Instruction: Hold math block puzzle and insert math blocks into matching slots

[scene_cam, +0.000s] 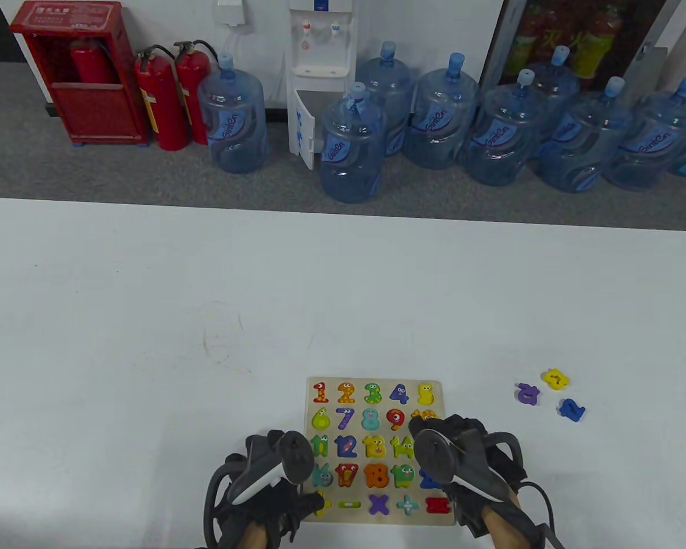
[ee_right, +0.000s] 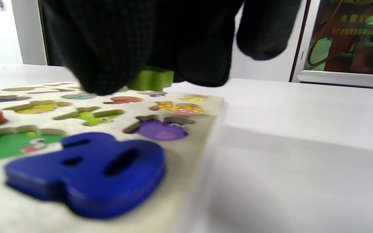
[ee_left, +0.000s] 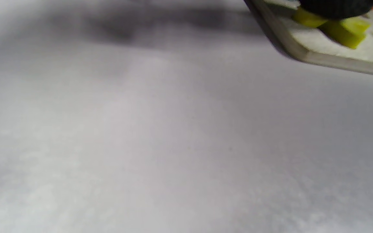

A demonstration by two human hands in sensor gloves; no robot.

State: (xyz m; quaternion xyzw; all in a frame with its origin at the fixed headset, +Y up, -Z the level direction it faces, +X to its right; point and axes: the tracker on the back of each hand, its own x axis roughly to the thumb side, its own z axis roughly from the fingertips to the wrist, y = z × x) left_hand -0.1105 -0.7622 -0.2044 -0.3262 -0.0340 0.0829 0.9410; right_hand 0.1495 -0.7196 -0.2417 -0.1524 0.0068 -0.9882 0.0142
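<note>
Lying right of the puzzle board (scene_cam: pixel 377 452): three loose blocks (scene_cam: pixel 554 379); right hand (scene_cam: pixel 463 452) grip clamps one green block (ee_right: pixel 151 79).

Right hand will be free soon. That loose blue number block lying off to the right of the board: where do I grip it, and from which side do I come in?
Judging from the table view, the blue block lies flat on the table, apart from the purple block and the yellow block. Come straight down with the right hand and pinch its outer edges; the near and right sides are open.
</note>
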